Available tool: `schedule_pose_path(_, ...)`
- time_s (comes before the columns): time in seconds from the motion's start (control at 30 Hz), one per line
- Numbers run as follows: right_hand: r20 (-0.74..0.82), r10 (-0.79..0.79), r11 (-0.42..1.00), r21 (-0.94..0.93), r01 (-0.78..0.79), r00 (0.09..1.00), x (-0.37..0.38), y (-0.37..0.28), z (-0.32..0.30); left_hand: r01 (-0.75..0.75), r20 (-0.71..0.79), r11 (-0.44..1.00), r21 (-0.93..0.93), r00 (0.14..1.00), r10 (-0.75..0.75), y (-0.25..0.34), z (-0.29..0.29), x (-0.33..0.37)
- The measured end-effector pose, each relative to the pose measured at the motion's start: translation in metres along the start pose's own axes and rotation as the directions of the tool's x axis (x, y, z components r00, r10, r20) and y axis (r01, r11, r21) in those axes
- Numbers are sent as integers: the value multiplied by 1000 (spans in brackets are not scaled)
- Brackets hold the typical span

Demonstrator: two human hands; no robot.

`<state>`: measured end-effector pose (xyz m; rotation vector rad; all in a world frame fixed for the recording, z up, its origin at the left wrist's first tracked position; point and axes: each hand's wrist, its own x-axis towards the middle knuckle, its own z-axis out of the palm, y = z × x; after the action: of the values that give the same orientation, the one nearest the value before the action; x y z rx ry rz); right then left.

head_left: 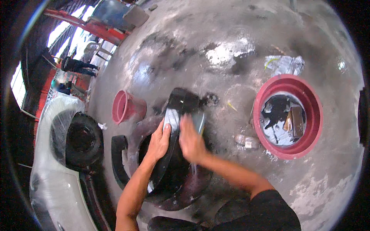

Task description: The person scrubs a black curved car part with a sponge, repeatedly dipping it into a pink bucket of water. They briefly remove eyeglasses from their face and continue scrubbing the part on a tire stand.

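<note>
A black curved trim piece (183,101), like a wheel-arch flare, stands in front of me, its upper part wet and whitish. My left hand (159,141) is closed around its left edge, thumb on the pale wet face. Against the right side of the same face lies my right hand (190,141), its fingers smeared by motion. Whether the right hand holds anything is hidden. Beneath the trim sits a large round dark maroon rim (188,192) with a dark hollow. Another black curved piece (118,161) leans at its left.
At right, a pink tub (317,111) holds sudsy water and a brown block (296,121). A clear bottle (246,141) lies beside it. A pink bucket (133,107) is tipped at left. Farther left stands a plastic-draped white car (63,181); people (75,65) are in the background.
</note>
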<state>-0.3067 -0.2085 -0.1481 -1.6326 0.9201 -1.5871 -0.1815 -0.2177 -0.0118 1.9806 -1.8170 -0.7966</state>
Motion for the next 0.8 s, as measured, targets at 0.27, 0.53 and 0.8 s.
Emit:
schedule_pose_path(0.27,129,-62,998,41,57,990,-59,-29,8,-12,-7,1000,11,1000,12,-1,0,0)
schedule_pose_path(0.53,-72,332,943,39,-330,941,40,11,-13,-31,-33,998,53,999,32,9,8,7)
schedule_pose_path(0.8,274,191,973,74,-219,943,-25,-79,-141,-32,-50,989,142,998,40,18,14,1)
